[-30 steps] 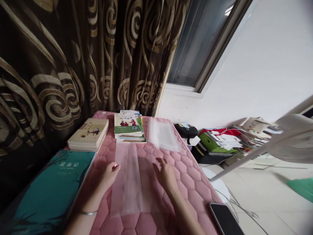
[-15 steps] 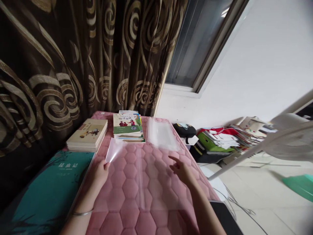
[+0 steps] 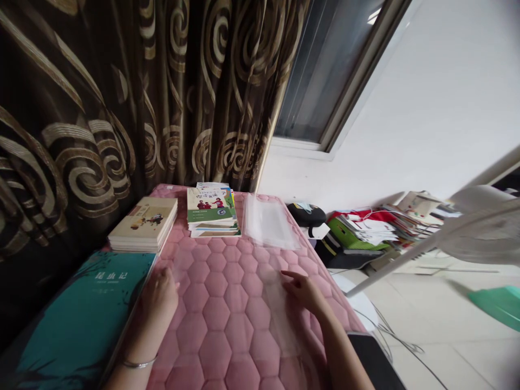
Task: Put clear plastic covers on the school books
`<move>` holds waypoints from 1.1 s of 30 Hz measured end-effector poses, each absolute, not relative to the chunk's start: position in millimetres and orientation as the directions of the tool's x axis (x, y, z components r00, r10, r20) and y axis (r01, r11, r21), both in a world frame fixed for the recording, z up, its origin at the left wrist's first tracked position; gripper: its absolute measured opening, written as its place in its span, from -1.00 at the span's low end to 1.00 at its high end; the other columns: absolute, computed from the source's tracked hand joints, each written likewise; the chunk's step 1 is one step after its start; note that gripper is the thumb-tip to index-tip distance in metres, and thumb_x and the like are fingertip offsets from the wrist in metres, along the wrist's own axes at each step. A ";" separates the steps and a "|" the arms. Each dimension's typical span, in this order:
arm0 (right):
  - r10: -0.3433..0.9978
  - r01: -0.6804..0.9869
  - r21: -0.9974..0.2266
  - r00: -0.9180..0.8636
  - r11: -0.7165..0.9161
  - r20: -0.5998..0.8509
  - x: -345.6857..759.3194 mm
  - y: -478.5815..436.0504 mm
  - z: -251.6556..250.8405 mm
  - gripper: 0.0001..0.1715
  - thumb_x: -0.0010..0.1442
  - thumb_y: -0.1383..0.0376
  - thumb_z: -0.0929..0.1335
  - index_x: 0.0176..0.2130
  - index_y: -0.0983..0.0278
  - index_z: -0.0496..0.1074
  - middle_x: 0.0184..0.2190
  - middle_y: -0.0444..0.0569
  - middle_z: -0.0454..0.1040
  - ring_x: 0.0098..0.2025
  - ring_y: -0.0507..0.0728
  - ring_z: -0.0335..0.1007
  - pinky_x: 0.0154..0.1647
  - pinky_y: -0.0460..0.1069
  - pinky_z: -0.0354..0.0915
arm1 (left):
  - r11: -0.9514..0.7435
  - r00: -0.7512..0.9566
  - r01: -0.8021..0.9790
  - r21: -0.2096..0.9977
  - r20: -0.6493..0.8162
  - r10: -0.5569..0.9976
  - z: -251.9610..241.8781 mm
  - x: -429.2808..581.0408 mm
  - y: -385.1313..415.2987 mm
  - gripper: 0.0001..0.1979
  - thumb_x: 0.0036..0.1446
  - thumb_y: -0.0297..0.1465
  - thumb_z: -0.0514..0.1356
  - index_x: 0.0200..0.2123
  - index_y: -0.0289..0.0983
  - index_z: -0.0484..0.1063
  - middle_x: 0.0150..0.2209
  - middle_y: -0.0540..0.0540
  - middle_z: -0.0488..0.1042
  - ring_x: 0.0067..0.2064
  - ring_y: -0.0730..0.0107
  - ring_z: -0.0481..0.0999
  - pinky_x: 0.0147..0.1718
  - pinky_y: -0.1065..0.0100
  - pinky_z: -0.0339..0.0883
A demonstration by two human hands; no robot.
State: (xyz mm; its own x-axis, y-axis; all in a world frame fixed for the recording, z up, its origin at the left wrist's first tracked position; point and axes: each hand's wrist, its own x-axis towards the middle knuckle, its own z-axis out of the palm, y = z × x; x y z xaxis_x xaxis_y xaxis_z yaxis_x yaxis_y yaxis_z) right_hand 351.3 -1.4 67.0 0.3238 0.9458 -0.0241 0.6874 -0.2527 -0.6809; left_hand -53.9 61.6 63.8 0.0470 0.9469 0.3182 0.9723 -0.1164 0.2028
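A clear plastic book cover [image 3: 227,309] is spread over the pink quilted pad, its outline faint. My left hand [image 3: 162,292], with a silver bracelet at its wrist, is closed at the cover's left edge. On the right side my right hand [image 3: 303,292] has its index finger reaching out and the other fingers curled at the plastic. A cloudy strip of the cover runs beside these fingers; their exact grip is partly hidden. Left of my left hand lies a teal book [image 3: 85,319] with white characters.
Beyond my hands are a stack of beige books [image 3: 144,225], a pile of booklets [image 3: 211,211] and more clear plastic covers [image 3: 270,222]. The pink pad [image 3: 227,374] ends on the right by a white fan [image 3: 406,254], cables and piled papers [image 3: 365,227]. A patterned curtain [image 3: 162,92] hangs behind.
The raised, shiny left flap of the cover has gone down flat under my left hand. The fold line near the middle has shifted right, toward my right hand, which sits slightly lower.
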 end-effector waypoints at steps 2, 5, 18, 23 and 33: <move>0.944 0.698 -0.669 0.329 -0.256 -0.017 351.7 -1.3 65.1 -0.50 0.04 0.26 0.31 -0.04 0.32 0.58 -0.66 -0.21 0.27 -0.56 0.04 0.21 -0.51 -0.09 0.12 | -0.086 0.047 0.991 0.098 0.346 0.937 65.4 -44.4 55.5 -0.56 0.21 -0.52 -0.02 0.11 -0.47 0.40 0.11 -0.51 0.40 0.08 -0.12 0.45 -0.07 0.02 0.37; 0.949 0.724 -0.646 0.314 -0.240 0.000 352.9 -1.2 62.0 -0.54 0.03 0.26 0.31 -0.08 0.28 0.60 -0.63 -0.18 0.33 -0.54 0.05 0.24 -0.50 -0.09 0.13 | -0.212 0.192 0.977 0.028 0.320 0.928 66.2 -24.8 48.0 -0.50 0.20 -0.58 -0.06 0.17 -0.37 0.38 0.24 -0.42 0.31 0.19 -0.11 0.38 0.07 -0.05 0.31; 0.944 0.761 -0.579 0.328 -0.292 -0.044 354.5 -4.2 61.1 -0.57 0.08 0.41 0.29 -0.09 0.27 0.58 -0.66 -0.23 0.25 -0.54 0.04 0.24 -0.46 -0.09 0.12 | -0.349 0.332 0.934 0.077 0.173 0.927 53.1 -10.7 43.9 -0.50 0.24 -0.28 0.08 0.22 -0.23 0.35 0.33 -0.35 0.18 0.32 -0.17 0.22 0.20 -0.11 0.15; 0.943 0.912 -0.281 0.328 -0.299 0.060 341.0 7.8 88.4 -0.62 0.07 0.37 0.41 -0.07 0.26 0.58 -0.29 0.04 0.47 -0.30 0.16 0.43 -0.21 0.02 0.29 | -0.327 0.308 0.943 0.069 0.198 0.931 52.7 -7.5 41.7 -0.51 0.22 -0.31 0.10 0.21 -0.21 0.36 0.33 -0.33 0.19 0.30 -0.17 0.24 0.21 -0.15 0.12; 0.955 0.976 -0.067 -0.189 0.209 0.230 203.3 152.4 151.8 -0.49 0.30 0.31 0.27 0.22 0.30 0.32 0.26 0.17 0.25 0.23 0.24 0.21 0.17 0.07 0.24 | -0.313 0.291 0.945 0.091 0.194 0.937 52.0 -4.9 39.6 -0.50 0.21 -0.35 0.08 0.22 -0.21 0.36 0.32 -0.34 0.21 0.30 -0.18 0.24 0.21 -0.21 0.11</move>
